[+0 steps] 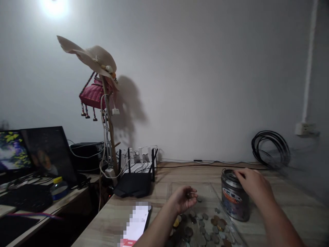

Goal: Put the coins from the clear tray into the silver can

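Observation:
Over a clear plastic tray [212, 188] of loose coins [202, 223], my left hand [184, 199] is half turned up with its fingers curled in. Whatever lies in those fingers is too small to make out. My right hand [255, 183] reaches over a round metal tin [234, 202] with an orange and white label. Its thumb and fingers are pinched together at the lid [229, 175], and what they hold, if anything, is hidden. The tin stands upright beside the tray's right edge.
A phone [137, 223] with a lit screen lies left of the tray. Behind it sit a black router [135, 183] and a wooden stand holding a hat [95, 56] and a pink bag [92, 94]. Coiled black cable [269, 147] rests by the wall. Monitors [50, 154] stand left.

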Demonstrator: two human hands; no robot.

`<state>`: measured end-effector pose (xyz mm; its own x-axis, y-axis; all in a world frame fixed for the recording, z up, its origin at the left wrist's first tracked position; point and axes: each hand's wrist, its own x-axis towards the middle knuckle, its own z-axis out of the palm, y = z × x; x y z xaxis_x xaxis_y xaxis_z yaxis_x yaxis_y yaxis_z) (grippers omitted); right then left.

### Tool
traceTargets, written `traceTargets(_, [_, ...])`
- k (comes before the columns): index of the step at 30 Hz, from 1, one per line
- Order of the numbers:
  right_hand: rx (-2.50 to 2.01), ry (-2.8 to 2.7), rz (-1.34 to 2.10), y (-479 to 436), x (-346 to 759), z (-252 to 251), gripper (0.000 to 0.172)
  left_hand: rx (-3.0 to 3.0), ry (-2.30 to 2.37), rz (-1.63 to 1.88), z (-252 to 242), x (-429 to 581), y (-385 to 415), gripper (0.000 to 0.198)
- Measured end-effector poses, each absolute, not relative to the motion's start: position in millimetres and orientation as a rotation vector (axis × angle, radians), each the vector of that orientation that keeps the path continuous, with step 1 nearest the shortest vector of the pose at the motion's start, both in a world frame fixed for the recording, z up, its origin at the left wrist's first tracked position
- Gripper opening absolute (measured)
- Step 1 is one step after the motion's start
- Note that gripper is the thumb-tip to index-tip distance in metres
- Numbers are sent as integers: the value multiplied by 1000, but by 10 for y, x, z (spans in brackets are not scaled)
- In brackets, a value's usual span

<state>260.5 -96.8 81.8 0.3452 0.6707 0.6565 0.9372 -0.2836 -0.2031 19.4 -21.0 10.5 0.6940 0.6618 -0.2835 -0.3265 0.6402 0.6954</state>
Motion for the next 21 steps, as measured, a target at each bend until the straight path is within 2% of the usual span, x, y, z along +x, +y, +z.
traceTargets(21, [-2017,-1496,-550,-875,2732,726,31,705,579,580,131,194,-218,15])
